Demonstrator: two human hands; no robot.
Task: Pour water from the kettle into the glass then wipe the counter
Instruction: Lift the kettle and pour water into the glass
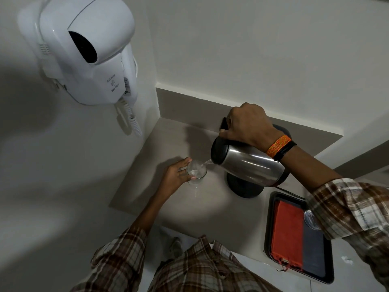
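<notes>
My right hand (247,126) grips the black handle of a steel kettle (246,165), which is tilted to the left above its round black base (244,187). A thin stream of water runs from the spout into a clear glass (196,171) standing on the grey counter (189,209). My left hand (175,175) wraps around the glass from the left and holds it steady. The glass has some water in it.
A black tray (268,234) at the counter's right front holds a folded red cloth (287,232), a grey-blue cloth (313,251) and a second upturned glass (310,218). A white wall-hung hair dryer (90,49) with a coiled cord hangs on the left wall.
</notes>
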